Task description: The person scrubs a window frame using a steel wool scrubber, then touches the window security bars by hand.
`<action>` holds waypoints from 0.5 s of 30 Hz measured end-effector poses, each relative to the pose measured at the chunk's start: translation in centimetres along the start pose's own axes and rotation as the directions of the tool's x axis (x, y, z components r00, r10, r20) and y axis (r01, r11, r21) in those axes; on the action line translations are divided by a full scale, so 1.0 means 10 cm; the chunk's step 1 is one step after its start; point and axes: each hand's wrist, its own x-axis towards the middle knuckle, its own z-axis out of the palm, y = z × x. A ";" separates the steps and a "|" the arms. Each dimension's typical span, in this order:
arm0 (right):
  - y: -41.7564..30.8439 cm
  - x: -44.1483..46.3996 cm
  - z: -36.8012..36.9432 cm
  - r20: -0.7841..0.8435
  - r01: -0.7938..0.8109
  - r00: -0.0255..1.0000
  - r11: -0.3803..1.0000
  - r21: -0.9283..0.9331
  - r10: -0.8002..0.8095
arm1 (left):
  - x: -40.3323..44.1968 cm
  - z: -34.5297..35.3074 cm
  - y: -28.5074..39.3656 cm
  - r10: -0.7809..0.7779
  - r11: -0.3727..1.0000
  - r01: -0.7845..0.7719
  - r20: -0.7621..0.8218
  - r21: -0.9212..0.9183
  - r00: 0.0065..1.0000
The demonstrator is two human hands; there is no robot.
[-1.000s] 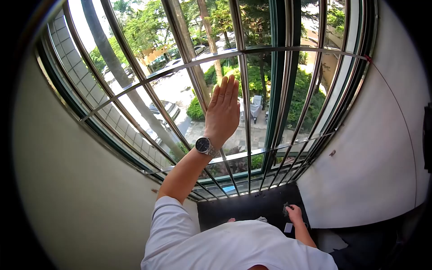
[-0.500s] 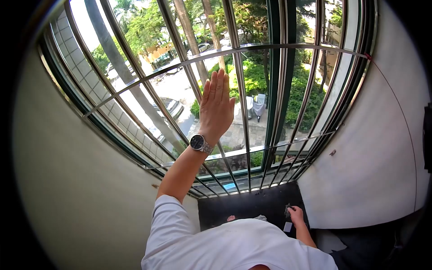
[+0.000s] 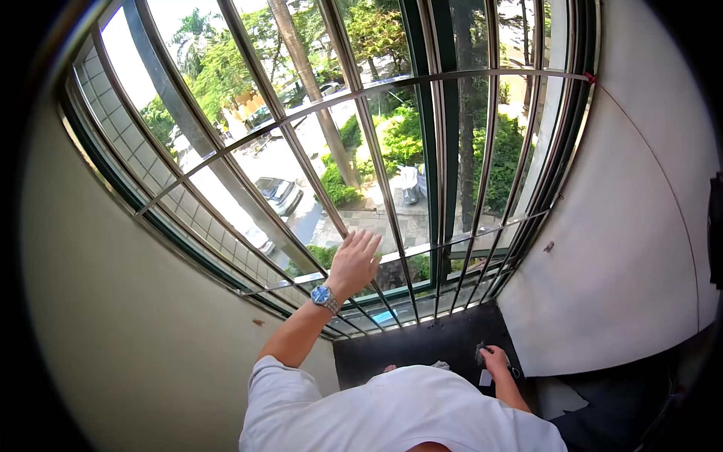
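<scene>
My left hand (image 3: 356,264) is stretched out in front of the window bars (image 3: 374,166). Its fingers are extended and slightly blurred, and it holds nothing. Whether it touches a bar I cannot tell. A metal wristwatch (image 3: 322,296) with a blue-looking dial is on that wrist. Low on the right, my right hand (image 3: 495,359) is closed on a small, dark grey, crumpled-looking thing (image 3: 480,351), whose kind I cannot make out. Just below that hand is a small white rectangular object (image 3: 486,378).
White walls (image 3: 617,248) flank the barred window on both sides. Below it lies a dark floor or ledge (image 3: 422,346). A thin cord (image 3: 663,162) runs down the right wall from a red tie (image 3: 590,77). Outside are trees and a parked car (image 3: 279,194).
My left hand has come down from higher on the bars, its fingers now slightly bent. The view has shifted a little. My right hand stays low with the dark thing.
</scene>
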 end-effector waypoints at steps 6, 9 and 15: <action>0.29 0.07 -0.12 0.095 -0.096 0.991 0.993 0.066 0.090 | 0.46 -0.62 -0.01 0.010 1.000 -0.001 -0.505 0.019 0.863; -0.14 0.03 -0.23 0.047 -0.031 0.998 0.999 0.015 0.030 | 0.93 -0.94 -0.11 0.022 0.997 0.029 -0.598 0.076 0.801; -0.37 0.12 -0.11 0.042 0.019 0.999 0.999 0.034 -0.020 | 1.41 -1.09 -0.21 0.032 0.970 0.128 -0.632 0.205 0.774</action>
